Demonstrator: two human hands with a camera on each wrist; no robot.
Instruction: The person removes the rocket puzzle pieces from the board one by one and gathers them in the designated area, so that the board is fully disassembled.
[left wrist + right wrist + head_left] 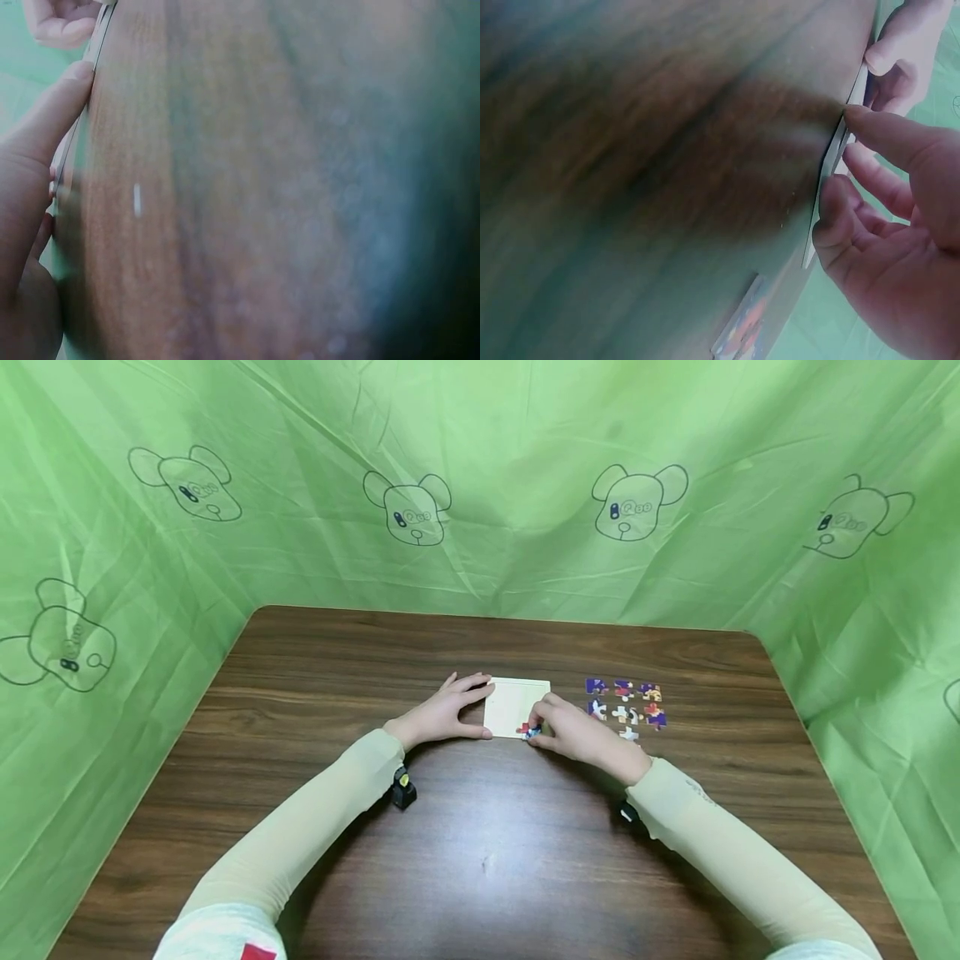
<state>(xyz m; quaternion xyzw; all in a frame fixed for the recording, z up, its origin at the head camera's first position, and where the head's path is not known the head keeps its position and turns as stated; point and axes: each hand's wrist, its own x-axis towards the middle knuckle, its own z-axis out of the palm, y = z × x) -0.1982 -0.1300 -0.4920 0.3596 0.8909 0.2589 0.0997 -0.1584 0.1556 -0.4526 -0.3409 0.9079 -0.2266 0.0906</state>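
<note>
A square, pale puzzle board (pixel 512 702) lies flat near the middle of the table. My left hand (pixel 447 712) spans its left side, fingers straight at the upper corner and thumb at the lower one. In the left wrist view the thumb (pixel 56 112) touches the board's edge. At the board's lower right corner, my right hand (pixel 577 731) pinches a red, blue and white jigsaw piece (pixel 522 727) between thumb and fingers. The right wrist view hides this piece behind the board's rim (pixel 832 154).
Several loose jigsaw pieces (pixel 624 688), purple, red, orange and white, lie in rough rows right of the board. The brown wooden table (pixel 480 860) is walled by green cloth (pixel 510 560) printed with bear heads. Small black devices (pixel 403 789) sit under both wrists.
</note>
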